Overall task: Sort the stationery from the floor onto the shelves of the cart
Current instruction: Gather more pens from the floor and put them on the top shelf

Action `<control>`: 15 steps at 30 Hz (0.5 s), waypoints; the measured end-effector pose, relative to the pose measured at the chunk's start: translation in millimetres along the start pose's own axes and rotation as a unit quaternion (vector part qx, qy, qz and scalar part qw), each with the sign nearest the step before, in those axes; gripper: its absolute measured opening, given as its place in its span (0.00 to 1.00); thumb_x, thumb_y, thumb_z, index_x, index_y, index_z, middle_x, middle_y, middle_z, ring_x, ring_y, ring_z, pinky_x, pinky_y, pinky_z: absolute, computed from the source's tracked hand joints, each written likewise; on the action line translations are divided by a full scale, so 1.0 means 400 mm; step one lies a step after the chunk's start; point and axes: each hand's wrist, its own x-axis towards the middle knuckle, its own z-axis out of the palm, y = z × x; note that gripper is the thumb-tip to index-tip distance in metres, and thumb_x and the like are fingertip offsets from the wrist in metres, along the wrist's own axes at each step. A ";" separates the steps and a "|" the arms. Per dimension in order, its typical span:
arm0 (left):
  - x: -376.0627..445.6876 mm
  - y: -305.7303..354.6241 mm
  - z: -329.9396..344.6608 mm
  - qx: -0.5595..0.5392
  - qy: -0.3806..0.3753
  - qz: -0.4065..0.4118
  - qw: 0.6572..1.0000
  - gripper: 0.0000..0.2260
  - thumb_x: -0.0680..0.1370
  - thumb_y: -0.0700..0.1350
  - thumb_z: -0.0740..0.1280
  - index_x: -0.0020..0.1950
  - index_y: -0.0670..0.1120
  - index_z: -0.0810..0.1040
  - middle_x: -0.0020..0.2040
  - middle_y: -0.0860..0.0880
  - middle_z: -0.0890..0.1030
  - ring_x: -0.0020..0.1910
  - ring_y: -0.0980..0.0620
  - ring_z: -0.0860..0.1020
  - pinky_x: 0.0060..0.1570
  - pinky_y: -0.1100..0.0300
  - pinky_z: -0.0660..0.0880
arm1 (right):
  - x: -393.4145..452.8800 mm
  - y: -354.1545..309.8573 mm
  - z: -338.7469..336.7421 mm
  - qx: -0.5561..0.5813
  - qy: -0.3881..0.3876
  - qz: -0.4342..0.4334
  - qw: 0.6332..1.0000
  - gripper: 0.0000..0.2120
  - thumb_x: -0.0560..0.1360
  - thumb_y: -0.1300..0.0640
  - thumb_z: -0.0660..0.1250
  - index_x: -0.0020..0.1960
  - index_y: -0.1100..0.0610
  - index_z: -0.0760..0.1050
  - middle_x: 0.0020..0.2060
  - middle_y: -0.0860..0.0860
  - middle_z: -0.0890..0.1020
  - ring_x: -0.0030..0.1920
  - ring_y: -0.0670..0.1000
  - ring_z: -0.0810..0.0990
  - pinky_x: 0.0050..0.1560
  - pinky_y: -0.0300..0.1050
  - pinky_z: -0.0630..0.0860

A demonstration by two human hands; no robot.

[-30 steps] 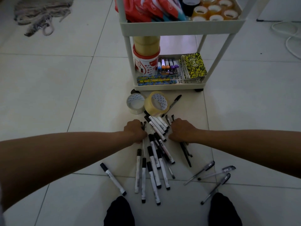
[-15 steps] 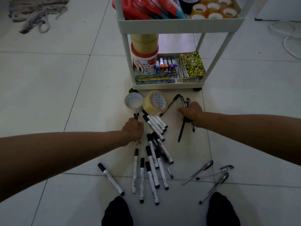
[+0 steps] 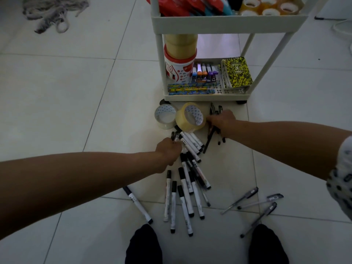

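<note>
Head camera looks steeply down at floor (image 3: 57, 111) before cart (image 3: 224, 22)

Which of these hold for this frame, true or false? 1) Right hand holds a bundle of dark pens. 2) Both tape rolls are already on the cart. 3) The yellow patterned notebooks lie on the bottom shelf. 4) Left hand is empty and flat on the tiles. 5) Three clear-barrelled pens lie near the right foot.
1) True: the right hand has its grip round a bundle of dark pens.
2) False: the white tape roll and the tan tape roll stand on the floor before the white plastic cart.
3) True: the yellow patterned notebooks lie there.
4) False: the left hand holds dark pen ends.
5) True: the clear-barrelled pens lie there.
</note>
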 end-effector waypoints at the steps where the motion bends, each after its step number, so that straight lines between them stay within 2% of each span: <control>1: -0.008 -0.008 0.006 -0.028 0.004 -0.020 0.999 0.10 0.81 0.49 0.58 0.42 0.46 0.68 0.35 0.46 0.72 0.29 0.52 0.70 0.23 0.66 0.64 | -0.006 0.008 -0.010 0.002 -0.016 0.008 1.000 0.15 0.68 0.53 0.77 0.40 0.60 0.72 0.36 0.59 0.79 0.34 0.55 0.80 0.35 0.48 0.80; 3: -0.026 -0.023 0.026 -0.056 0.003 -0.036 0.998 0.10 0.80 0.50 0.58 0.42 0.46 0.68 0.35 0.46 0.72 0.29 0.51 0.70 0.25 0.65 0.65 | -0.026 0.030 -0.035 0.010 -0.052 0.031 0.998 0.16 0.70 0.51 0.75 0.45 0.61 0.72 0.35 0.58 0.79 0.31 0.53 0.78 0.27 0.41 0.78; 5: -0.053 -0.028 0.055 -0.037 -0.018 -0.021 0.999 0.12 0.79 0.50 0.59 0.39 0.46 0.69 0.34 0.47 0.72 0.29 0.51 0.70 0.26 0.65 0.66 | -0.054 0.055 -0.068 0.008 -0.093 0.052 0.994 0.14 0.72 0.51 0.72 0.47 0.60 0.72 0.30 0.55 0.78 0.26 0.51 0.76 0.24 0.37 0.73; 7: -0.088 -0.030 0.085 0.008 -0.058 0.014 0.998 0.13 0.79 0.52 0.61 0.38 0.47 0.70 0.33 0.48 0.73 0.29 0.51 0.71 0.27 0.64 0.67 | -0.090 0.079 -0.111 0.005 -0.140 0.071 0.988 0.09 0.70 0.54 0.70 0.43 0.58 0.72 0.26 0.52 0.75 0.22 0.49 0.73 0.25 0.38 0.72; 9: -0.122 -0.030 0.115 0.070 -0.113 0.053 0.990 0.14 0.78 0.52 0.64 0.35 0.47 0.69 0.32 0.48 0.71 0.30 0.51 0.71 0.30 0.62 0.67 | -0.128 0.109 -0.158 0.008 -0.171 0.090 0.981 0.06 0.68 0.56 0.68 0.38 0.56 0.72 0.26 0.51 0.73 0.21 0.48 0.70 0.24 0.38 0.69; 12: -0.152 -0.028 0.173 0.174 -0.164 0.098 0.966 0.11 0.77 0.51 0.67 0.40 0.45 0.72 0.36 0.48 0.71 0.37 0.48 0.75 0.32 0.60 0.66 | -0.175 0.176 -0.212 0.011 -0.157 0.111 0.981 0.06 0.68 0.58 0.67 0.35 0.55 0.71 0.26 0.51 0.74 0.22 0.48 0.71 0.24 0.38 0.68; 15: -0.171 0.003 0.241 0.251 -0.186 0.145 0.939 0.10 0.77 0.49 0.67 0.45 0.43 0.72 0.43 0.43 0.75 0.45 0.44 0.78 0.36 0.59 0.70 | -0.208 0.250 -0.236 0.020 -0.096 0.126 0.987 0.06 0.71 0.59 0.69 0.39 0.60 0.73 0.24 0.54 0.77 0.24 0.51 0.75 0.22 0.37 0.68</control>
